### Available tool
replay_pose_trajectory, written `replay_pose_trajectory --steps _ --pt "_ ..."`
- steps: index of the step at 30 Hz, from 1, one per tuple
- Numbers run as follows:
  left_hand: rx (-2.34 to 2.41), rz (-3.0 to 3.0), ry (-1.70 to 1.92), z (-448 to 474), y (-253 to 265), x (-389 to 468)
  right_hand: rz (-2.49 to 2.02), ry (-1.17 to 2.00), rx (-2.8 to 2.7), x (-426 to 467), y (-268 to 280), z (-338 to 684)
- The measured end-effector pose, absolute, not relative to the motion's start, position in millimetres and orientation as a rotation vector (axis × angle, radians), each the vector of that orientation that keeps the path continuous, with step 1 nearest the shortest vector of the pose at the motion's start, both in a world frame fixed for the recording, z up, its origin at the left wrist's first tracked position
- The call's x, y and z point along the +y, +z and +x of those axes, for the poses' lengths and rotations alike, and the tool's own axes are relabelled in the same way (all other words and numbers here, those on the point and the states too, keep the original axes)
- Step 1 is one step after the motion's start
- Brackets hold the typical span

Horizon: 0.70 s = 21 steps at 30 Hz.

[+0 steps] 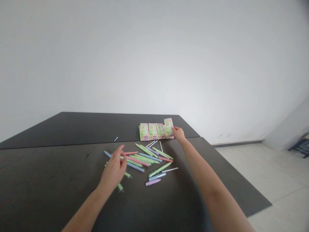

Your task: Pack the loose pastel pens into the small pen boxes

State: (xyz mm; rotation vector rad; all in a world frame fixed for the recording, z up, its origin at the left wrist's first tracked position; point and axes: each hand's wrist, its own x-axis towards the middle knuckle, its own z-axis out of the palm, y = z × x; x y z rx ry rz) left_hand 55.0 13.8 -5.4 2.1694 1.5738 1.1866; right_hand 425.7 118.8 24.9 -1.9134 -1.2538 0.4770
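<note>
My right hand point(179, 132) pinches the right edge of a small green and pink box point(168, 126) marked with a 5. That box is raised slightly above the ones beside it, at the right end of the row. My left hand point(116, 167) is over the left side of a loose pile of pens, its thumb and fingers apart. Close to its fingertips lie a red pen point(131, 153) and a pink pen point(138, 161). Light green pens point(145, 158) and blue pens point(135, 166) spread around it, some partly hidden under the hand.
More matching boxes point(153, 131) stand in a row at the table seam. Thin white sticks point(170, 169) and a purple pen point(153, 182) lie right of the pile. A small light-blue piece point(116, 139) sits farther left. The dark table point(48, 187) reaches toward a white wall.
</note>
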Motion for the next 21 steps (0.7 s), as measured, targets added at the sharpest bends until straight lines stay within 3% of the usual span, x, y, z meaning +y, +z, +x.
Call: replay_pose_trajectory --steps 21 --pt "1.765 2.092 1.139 45.8 -3.6 17.7 -2.271 0.294 -1.515 164.0 -13.9 448.7"
